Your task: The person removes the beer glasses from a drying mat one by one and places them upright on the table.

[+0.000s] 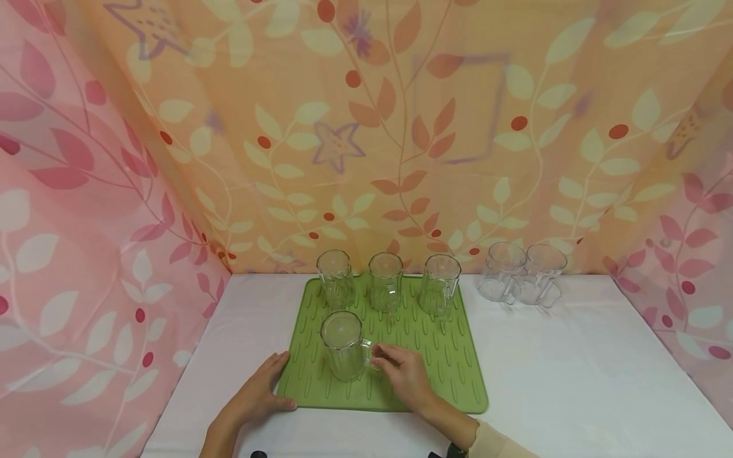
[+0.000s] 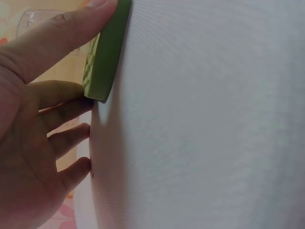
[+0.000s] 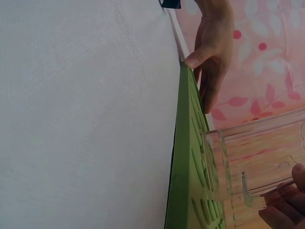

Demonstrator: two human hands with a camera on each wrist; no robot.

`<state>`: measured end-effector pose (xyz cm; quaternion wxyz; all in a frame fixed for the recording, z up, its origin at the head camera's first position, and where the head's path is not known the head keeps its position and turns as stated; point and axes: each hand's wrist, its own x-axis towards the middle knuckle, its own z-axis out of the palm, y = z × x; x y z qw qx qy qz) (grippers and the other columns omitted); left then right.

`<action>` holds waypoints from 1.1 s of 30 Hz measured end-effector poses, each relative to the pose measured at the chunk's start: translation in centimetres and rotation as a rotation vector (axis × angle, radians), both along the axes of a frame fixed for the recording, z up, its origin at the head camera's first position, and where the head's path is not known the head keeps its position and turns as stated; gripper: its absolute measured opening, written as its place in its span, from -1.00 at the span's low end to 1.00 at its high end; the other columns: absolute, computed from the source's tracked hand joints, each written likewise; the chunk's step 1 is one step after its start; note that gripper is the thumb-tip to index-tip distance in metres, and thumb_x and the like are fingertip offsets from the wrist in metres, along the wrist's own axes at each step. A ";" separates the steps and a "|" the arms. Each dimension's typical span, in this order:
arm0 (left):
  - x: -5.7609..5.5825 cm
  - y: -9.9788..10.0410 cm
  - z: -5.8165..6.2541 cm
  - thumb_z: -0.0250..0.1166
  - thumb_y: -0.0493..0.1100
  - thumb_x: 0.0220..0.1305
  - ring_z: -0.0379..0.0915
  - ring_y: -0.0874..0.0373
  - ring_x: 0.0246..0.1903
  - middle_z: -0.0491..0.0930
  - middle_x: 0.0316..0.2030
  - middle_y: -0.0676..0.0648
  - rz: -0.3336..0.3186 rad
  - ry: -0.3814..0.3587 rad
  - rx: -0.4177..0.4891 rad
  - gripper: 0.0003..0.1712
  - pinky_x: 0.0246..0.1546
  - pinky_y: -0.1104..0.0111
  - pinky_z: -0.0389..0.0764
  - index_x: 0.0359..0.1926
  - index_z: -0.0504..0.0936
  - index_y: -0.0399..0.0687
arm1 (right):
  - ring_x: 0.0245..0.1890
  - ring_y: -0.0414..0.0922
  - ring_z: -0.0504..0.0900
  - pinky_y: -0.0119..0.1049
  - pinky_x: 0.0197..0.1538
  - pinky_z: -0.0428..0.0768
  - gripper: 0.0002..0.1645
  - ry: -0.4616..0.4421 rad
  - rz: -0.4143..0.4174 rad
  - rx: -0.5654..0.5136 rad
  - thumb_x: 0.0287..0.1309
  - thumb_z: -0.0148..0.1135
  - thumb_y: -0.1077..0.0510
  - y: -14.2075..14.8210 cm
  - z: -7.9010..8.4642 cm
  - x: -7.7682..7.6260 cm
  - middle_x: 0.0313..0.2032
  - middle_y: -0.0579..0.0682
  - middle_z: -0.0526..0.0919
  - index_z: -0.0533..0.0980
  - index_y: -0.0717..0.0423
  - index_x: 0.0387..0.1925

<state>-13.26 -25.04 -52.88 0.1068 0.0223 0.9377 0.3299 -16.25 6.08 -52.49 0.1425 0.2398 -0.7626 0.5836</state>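
A clear glass mug [image 1: 343, 350] stands on the front part of a green ribbed drying mat [image 1: 401, 391]. My right hand [image 1: 403, 375] pinches its handle between thumb and fingers; the right wrist view shows the mug [image 3: 267, 148] close up on the mat. At the mat's front left corner lies my left hand [image 1: 260, 391], its thumb and fingertips touching the edge. In the left wrist view its fingers [image 2: 66, 140] look fairly straight and spread. Three more glass mugs [image 1: 335, 280] [image 1: 386, 283] [image 1: 440, 285] form a row along the mat's back.
Two further glass mugs [image 1: 499, 272] [image 1: 537, 275] stand close together on the white table [image 1: 555, 375], right of the mat. Patterned cloth walls [image 1: 366, 159] close off the back and both sides. Small dark objects [image 1: 259, 454] show at the front edge.
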 end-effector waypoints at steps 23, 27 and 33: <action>0.0 0.0 -0.1 0.64 -0.01 -0.39 -0.08 -0.34 0.46 0.16 0.44 -0.32 0.002 0.007 -0.002 0.31 0.38 -0.25 0.09 0.44 0.21 -0.23 | -0.32 0.00 0.77 -0.44 -0.24 0.72 -0.80 0.049 -0.017 0.050 0.05 0.35 0.37 1.4 1.4 -0.6 -0.33 0.17 0.77 0.66 0.39 -0.23; 0.0 -0.1 -0.1 0.64 -0.01 -0.39 -0.09 -0.33 0.46 0.16 0.44 -0.31 -0.001 0.008 0.003 0.31 0.39 -0.25 0.07 0.44 0.20 -0.23 | -0.32 -0.04 0.77 -0.44 -0.26 0.72 -0.81 0.019 -0.018 0.055 0.06 0.34 0.38 1.9 2.0 -0.6 -0.33 0.19 0.76 0.67 0.34 -0.23; -0.1 -0.1 -0.2 0.64 0.00 -0.39 -0.09 -0.34 0.46 0.16 0.44 -0.31 -0.007 0.010 -0.004 0.32 0.38 -0.25 0.08 0.44 0.20 -0.23 | -0.29 -0.04 0.77 -0.42 -0.22 0.73 -0.80 0.020 0.003 0.065 0.09 0.32 0.38 2.8 3.1 -0.9 -0.31 0.18 0.76 0.67 0.35 -0.20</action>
